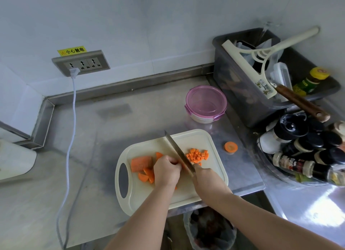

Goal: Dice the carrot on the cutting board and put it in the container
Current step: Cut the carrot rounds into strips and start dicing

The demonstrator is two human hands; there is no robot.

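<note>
I am mid-dice on the cutting board [214, 147], which sits at the near edge of the steel counter [93, 156]. The right hand [204, 176] has its fingers wrapped round the handle of the knife [177, 152], blade angled away toward the far left. The left hand [167, 172] lies just left of the blade, its fingers curled down onto a carrot piece that the hand almost wholly hides.

The diced pile [197, 155] lies right of the blade, the uncut carrot chunk [141, 163] and a few wedges [147, 175] to the left of the hand. One round slice [231, 147] lies off the board on the counter. The container [206, 103] stands beyond the board, well apart, its pink lid apparently on.

To do this cut well I would keep the left fingertips tucked behind the knuckles, let the flat of the blade ride against them, and step the hand leftward evenly so the cubes match the pile. I would keep the tip low and rock rather than chop; the short pieces look liable to roll. I judge less than half the carrot diced, with nothing in the container yet
</note>
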